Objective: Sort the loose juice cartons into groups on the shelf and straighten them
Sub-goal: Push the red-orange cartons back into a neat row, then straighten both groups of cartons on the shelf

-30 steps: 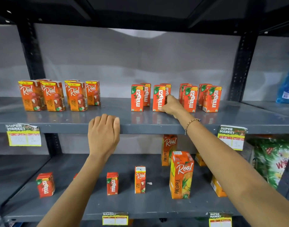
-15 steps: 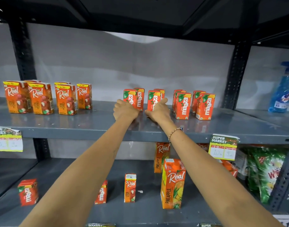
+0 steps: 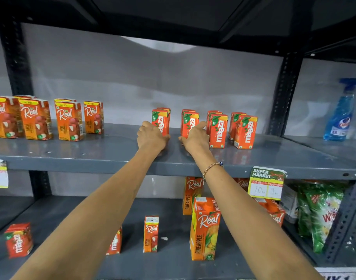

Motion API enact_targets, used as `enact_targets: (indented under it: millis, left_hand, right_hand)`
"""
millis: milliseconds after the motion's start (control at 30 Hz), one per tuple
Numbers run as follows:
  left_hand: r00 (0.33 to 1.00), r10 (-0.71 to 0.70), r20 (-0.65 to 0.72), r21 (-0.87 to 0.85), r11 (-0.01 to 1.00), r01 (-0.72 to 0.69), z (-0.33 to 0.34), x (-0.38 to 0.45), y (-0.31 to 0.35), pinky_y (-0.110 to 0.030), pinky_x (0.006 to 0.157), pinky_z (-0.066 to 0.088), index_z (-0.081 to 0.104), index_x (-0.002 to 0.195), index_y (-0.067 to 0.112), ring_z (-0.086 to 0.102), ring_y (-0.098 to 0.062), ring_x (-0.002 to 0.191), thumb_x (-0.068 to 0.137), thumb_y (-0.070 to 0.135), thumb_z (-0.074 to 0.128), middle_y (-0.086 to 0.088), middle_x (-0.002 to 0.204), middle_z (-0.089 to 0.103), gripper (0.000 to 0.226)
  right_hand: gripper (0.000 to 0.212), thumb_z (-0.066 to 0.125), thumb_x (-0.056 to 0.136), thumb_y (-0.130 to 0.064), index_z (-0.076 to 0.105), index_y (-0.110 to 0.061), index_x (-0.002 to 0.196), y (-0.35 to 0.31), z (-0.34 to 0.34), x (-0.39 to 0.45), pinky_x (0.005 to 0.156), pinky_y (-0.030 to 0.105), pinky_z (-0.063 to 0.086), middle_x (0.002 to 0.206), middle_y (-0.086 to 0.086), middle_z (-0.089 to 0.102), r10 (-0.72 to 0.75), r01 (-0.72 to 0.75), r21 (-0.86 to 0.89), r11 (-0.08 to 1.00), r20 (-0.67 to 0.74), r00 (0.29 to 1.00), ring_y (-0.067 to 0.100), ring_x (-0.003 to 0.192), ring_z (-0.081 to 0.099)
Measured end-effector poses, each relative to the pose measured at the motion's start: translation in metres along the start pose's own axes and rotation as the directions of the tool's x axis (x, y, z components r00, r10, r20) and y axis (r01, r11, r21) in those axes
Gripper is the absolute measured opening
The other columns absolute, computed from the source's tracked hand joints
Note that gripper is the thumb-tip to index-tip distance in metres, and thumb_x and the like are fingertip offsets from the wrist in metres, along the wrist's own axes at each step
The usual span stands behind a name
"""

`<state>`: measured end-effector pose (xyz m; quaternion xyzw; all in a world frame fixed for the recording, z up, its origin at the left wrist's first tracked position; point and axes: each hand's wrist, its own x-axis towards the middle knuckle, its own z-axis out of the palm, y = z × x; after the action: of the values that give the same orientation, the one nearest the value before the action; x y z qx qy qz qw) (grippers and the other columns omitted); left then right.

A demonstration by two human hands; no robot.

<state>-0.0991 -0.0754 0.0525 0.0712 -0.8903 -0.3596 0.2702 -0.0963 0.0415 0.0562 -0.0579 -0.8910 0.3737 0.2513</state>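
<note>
On the upper shelf (image 3: 104, 150) several red Maaza cartons stand in two-deep pairs. My left hand (image 3: 151, 137) is closed around the lower part of the leftmost Maaza carton (image 3: 162, 119). Around the second Maaza carton (image 3: 190, 121) my right hand (image 3: 196, 137) is wrapped, a bead bracelet on its wrist. Two more Maaza pairs (image 3: 218, 130) (image 3: 245, 131) stand to the right. Orange Real litchi cartons (image 3: 36, 119) form a group at the left. On the lower shelf stand loose cartons: a Maaza carton (image 3: 18, 239), a small Real litchi carton (image 3: 151, 234) and a tall Real pineapple carton (image 3: 205, 229).
A blue spray bottle (image 3: 340, 116) stands in the right bay past a black upright (image 3: 284, 93). Green detergent bags (image 3: 322, 213) fill the lower right. A price tag (image 3: 267, 183) hangs on the shelf edge. My left forearm partly hides another Maaza carton (image 3: 115, 243).
My left hand rose from the shelf's front edge to the leftmost Maaza carton and closed on it. My right hand stayed on the second Maaza carton. The view shifted slightly.
</note>
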Motion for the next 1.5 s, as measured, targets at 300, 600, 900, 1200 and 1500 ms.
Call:
enact_targets:
  millis: [300,600,900,1200,1500]
  left_hand:
    - [0.998,0.04,0.052,0.047,0.998,-0.042,0.0,0.0,0.001,-0.041,0.1,0.044,0.031,0.131,0.0,0.046,-0.033,0.123,0.077,0.03,0.076,-0.019,0.13,0.045,0.076]
    - [0.996,0.069,0.055,0.051,0.996,-0.072,-0.003,-0.006,0.002,-0.039,0.098,0.044,0.032,0.13,0.0,0.047,-0.032,0.122,0.079,0.031,0.074,-0.019,0.128,0.045,0.073]
    - [0.992,0.104,0.067,0.075,0.991,-0.109,-0.005,-0.009,0.003,-0.04,0.101,0.044,0.031,0.132,-0.001,0.047,-0.032,0.122,0.081,0.032,0.073,-0.019,0.129,0.045,0.073]
    - [0.993,0.086,0.085,0.076,0.993,-0.093,-0.006,-0.009,0.005,-0.04,0.101,0.044,0.03,0.133,0.0,0.047,-0.032,0.123,0.081,0.033,0.073,-0.019,0.13,0.044,0.075]
    - [0.989,0.097,0.114,0.16,0.98,-0.115,-0.054,-0.025,-0.031,-0.037,0.093,0.044,0.053,0.121,-0.002,0.055,-0.033,0.114,0.087,0.039,0.064,-0.018,0.124,0.057,0.054]
  right_hand:
    - [0.071,0.07,0.082,-0.025,0.023,-0.01,0.133,-0.001,-0.002,-0.002,0.096,0.045,0.051,0.132,0.018,0.05,-0.004,0.004,0.003,1.0,0.039,0.999,0.036,0.12,0.053]
    - [0.072,0.07,0.083,-0.026,0.023,-0.009,0.135,-0.001,0.0,-0.006,0.097,0.042,0.047,0.134,0.017,0.049,-0.003,0.003,-0.001,1.0,0.002,1.0,0.034,0.122,0.052]
    - [0.07,0.068,0.084,-0.026,0.023,-0.008,0.136,-0.001,-0.004,-0.01,0.098,0.04,0.047,0.136,0.017,0.048,-0.047,0.047,-0.029,0.998,0.018,0.999,0.034,0.124,0.051]
    - [0.069,0.069,0.084,-0.025,0.026,-0.008,0.134,-0.003,-0.007,-0.014,0.097,0.04,0.047,0.135,0.016,0.049,-0.031,0.031,0.006,1.0,0.014,0.999,0.034,0.123,0.052]
    - [0.043,0.06,0.09,-0.026,0.052,-0.002,0.124,-0.021,-0.015,-0.062,0.092,0.036,0.048,0.126,0.018,0.057,-0.055,0.059,-0.203,0.977,0.026,0.998,0.032,0.117,0.056]
